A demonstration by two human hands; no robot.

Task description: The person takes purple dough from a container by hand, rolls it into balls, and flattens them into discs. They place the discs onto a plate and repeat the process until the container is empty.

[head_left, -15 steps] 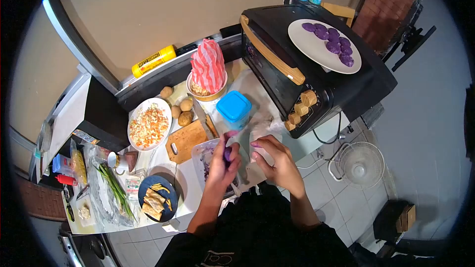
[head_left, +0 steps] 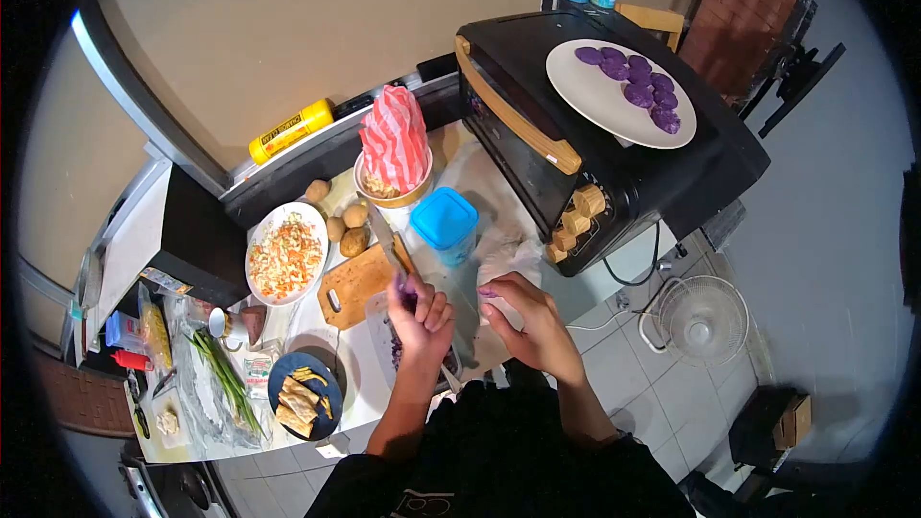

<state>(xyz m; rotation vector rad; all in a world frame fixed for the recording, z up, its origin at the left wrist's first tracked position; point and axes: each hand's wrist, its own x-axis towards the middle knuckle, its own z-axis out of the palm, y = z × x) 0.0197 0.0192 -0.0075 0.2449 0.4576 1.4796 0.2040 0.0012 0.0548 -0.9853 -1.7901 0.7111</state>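
My left hand (head_left: 422, 319) is above a clear plastic container (head_left: 380, 336) of purple mash, its fingers curled round a purple lump (head_left: 410, 299). To the right, my right hand (head_left: 530, 323) is bent, thumb and forefinger apart, with purple stains at the fingertips; nothing can be made out between them. A clear plastic bag (head_left: 508, 254) lies just beyond it. The blue-lidded tub (head_left: 444, 219) stands behind my hands. On top of the black oven (head_left: 537, 48), a white oval plate (head_left: 576, 101) carries several flattened purple pieces (head_left: 638, 95).
A cutting board (head_left: 357, 283) with a knife (head_left: 380, 230), potatoes (head_left: 354, 242), a bowl of shredded vegetables (head_left: 286, 254) and a bowl with a striped bag (head_left: 394, 139) stand behind and left. A dark plate (head_left: 326, 388) of rolls is near the front edge. A wire basket (head_left: 700, 321) stands right.
My left hand has moved slightly left and turned, with the purple lump still in it. My right hand has shifted a little, its fingers still bent. The view has tilted slightly.
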